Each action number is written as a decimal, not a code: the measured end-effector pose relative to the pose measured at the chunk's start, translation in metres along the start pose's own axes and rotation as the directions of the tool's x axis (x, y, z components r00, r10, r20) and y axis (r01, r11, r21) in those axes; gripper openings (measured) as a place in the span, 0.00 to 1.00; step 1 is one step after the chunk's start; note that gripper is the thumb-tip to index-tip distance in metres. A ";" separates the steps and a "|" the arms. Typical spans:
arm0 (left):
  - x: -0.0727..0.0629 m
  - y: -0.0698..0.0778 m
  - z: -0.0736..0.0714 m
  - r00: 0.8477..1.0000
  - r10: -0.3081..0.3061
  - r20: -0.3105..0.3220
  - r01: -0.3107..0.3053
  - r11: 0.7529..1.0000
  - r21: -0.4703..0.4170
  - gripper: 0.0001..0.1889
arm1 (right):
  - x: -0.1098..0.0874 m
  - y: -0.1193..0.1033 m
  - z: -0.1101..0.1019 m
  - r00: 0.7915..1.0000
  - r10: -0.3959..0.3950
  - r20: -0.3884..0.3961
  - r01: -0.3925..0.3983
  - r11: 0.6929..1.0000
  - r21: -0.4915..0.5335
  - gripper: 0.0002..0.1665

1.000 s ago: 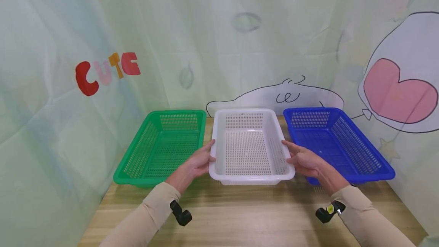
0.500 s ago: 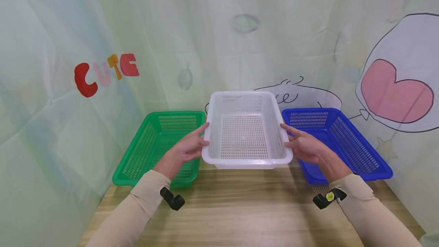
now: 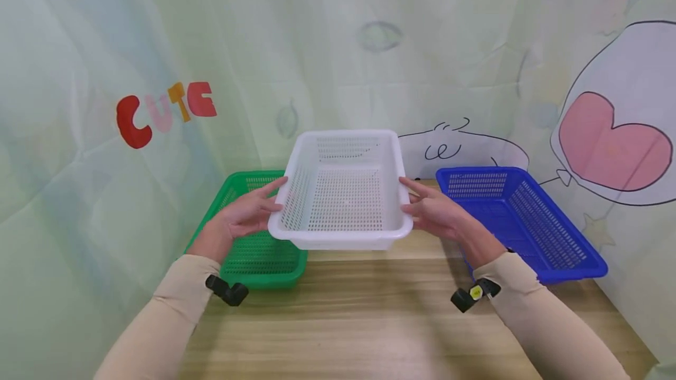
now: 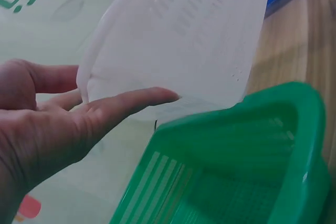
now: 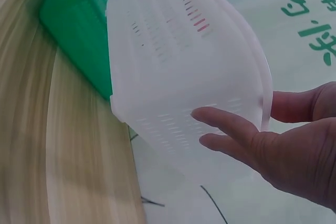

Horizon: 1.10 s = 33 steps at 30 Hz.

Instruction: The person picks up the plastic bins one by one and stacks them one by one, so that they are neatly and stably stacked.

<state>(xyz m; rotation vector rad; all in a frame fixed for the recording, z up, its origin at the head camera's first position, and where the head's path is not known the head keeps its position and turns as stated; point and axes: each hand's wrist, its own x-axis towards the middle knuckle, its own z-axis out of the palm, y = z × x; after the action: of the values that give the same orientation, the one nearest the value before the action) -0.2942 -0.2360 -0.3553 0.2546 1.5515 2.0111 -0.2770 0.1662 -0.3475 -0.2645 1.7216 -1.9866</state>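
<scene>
Both hands hold a white plastic basket (image 3: 348, 198) up off the table, one at each side rim. My left hand (image 3: 245, 213) pinches the left rim, and in the left wrist view a finger (image 4: 142, 98) lies along the outer wall. On the opposite side my right hand (image 3: 435, 213) grips the right rim; in the right wrist view its fingers (image 5: 231, 124) press the perforated outside. Nothing lies inside the white basket. Its left part overlaps a green basket (image 3: 264, 280) standing on the table below, hiding that one's upper right portion.
A blue basket (image 3: 549, 233) sits on the table at the right, with the right forearm crossing near its left edge. The wooden table (image 3: 359, 321) backs onto a printed cloth (image 3: 338, 46) that also hangs at both sides. Each wrist wears a small black camera mount.
The white basket has risen from between the green and blue baskets and then shifted left, over the green one. Both hands moved with it, keeping their hold.
</scene>
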 end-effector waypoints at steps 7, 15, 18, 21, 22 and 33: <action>-0.025 0.013 -0.031 1.000 0.020 -0.022 -0.019 1.000 0.007 0.39 | 0.025 -0.002 0.037 1.000 -0.021 0.023 0.019 0.997 0.073 0.47; -0.050 0.018 -0.063 0.999 0.025 -0.041 -0.025 1.000 0.001 0.38 | 0.051 0.001 0.068 1.000 -0.021 0.021 0.020 0.998 0.057 0.47; -0.061 0.019 -0.075 0.998 0.025 -0.056 -0.024 1.000 0.016 0.37 | 0.060 0.002 0.080 1.000 -0.014 0.020 0.013 0.998 0.054 0.47; -0.072 0.020 -0.086 0.996 0.028 -0.080 -0.025 0.999 0.031 0.37 | 0.070 0.003 0.093 1.000 -0.021 0.022 0.020 0.999 0.043 0.46; -0.076 0.021 -0.090 0.996 0.028 -0.086 -0.026 0.999 0.034 0.37 | 0.074 0.004 0.098 0.999 -0.022 0.025 0.021 0.999 0.041 0.46; -0.096 0.019 -0.118 0.994 0.014 -0.112 -0.015 1.000 -0.009 0.38 | 0.092 0.019 0.130 0.998 -0.039 0.038 0.037 0.997 0.061 0.47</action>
<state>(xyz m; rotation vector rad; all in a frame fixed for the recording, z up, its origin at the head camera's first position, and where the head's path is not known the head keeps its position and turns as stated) -0.2793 -0.3887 -0.3554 0.1515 1.6112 2.0753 -0.2923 0.0074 -0.3577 -0.3159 1.6402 -2.0435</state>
